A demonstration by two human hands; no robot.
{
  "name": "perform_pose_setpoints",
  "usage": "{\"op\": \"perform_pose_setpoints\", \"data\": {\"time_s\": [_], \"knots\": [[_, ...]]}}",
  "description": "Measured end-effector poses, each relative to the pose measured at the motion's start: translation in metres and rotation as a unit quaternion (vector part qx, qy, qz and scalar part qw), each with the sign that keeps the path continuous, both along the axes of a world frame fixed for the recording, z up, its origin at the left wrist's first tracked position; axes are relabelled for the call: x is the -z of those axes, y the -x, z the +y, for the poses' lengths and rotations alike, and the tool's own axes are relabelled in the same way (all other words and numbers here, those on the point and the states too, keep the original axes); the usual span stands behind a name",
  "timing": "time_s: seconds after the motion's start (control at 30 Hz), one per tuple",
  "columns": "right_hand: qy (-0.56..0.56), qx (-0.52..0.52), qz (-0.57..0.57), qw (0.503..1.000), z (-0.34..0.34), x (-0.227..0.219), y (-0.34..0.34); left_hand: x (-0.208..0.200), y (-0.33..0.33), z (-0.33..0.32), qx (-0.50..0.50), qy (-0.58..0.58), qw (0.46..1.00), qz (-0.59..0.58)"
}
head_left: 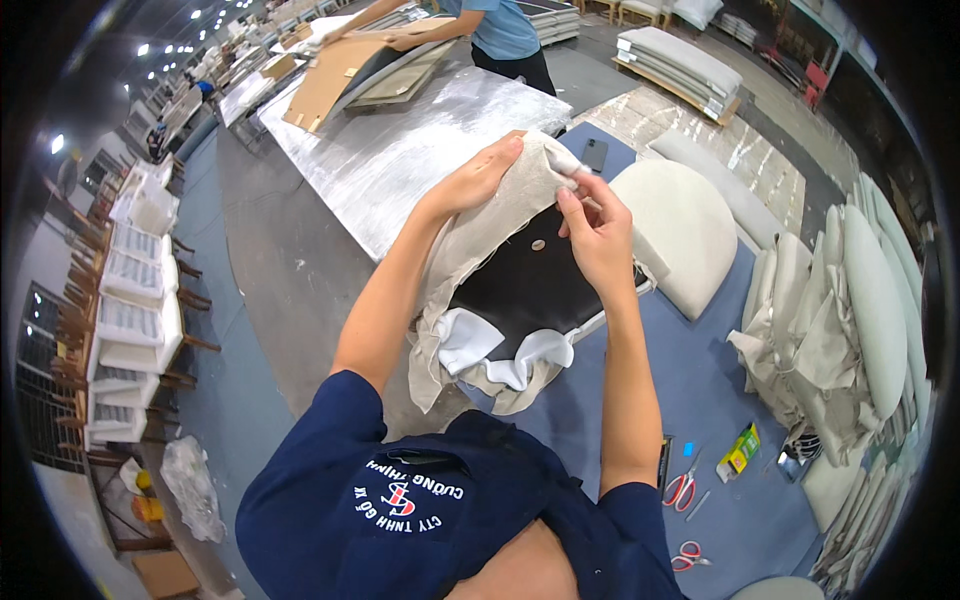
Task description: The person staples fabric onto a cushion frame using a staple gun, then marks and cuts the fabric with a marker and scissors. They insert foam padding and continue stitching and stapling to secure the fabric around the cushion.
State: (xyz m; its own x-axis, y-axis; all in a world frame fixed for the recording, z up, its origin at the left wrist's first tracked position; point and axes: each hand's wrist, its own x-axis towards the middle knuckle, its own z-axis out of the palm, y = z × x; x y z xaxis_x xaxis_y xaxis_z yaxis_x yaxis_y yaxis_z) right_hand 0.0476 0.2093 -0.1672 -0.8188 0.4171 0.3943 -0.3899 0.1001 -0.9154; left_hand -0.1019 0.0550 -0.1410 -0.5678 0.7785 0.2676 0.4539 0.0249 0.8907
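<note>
In front of me a padded panel with a black underside is partly wrapped in a beige fabric cover. The cover's loose, frayed edge runs along the panel's left side. White lining bunches at its near end. My left hand is wrapped over the cover at the far left, its fingertips hidden beyond the edge. My right hand pinches the cover's edge at the far right corner, thumb against the fingers. A small round hole shows in the black surface near that hand.
A blue-topped table bears a rounded beige cushion panel, a phone, red-handled scissors, a yellow-green box and stacked fabric covers. Beyond, a person in blue handles a brown board at a metal-topped table.
</note>
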Motion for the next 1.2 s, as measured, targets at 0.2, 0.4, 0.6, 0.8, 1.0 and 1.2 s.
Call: {"op": "perform_pose_setpoints", "data": {"time_s": [0.2,0.4,0.6,0.8,1.0,1.2], "knots": [[-0.046,0.012,0.011,0.999,-0.018,-0.003,0.009,-0.007,0.009,-0.016,0.004,0.027,0.999,-0.027],[-0.066,0.042,0.006,0.997,-0.027,-0.010,0.015,-0.005,0.009,-0.015,0.001,-0.002,1.000,-0.012],[-0.151,0.144,0.017,0.978,-0.040,-0.021,0.003,0.003,0.002,-0.013,-0.032,-0.046,0.998,0.023],[-0.330,0.303,0.038,0.893,-0.040,-0.021,-0.003,-0.005,-0.019,-0.014,-0.009,-0.072,0.997,0.035],[-0.258,0.207,0.043,0.943,-0.024,-0.013,-0.005,-0.022,-0.024,-0.013,-0.028,0.018,0.999,0.034],[-0.317,0.211,0.020,0.924,-0.026,-0.020,-0.015,-0.017,-0.034,-0.001,-0.039,-0.032,0.998,0.023]]}}
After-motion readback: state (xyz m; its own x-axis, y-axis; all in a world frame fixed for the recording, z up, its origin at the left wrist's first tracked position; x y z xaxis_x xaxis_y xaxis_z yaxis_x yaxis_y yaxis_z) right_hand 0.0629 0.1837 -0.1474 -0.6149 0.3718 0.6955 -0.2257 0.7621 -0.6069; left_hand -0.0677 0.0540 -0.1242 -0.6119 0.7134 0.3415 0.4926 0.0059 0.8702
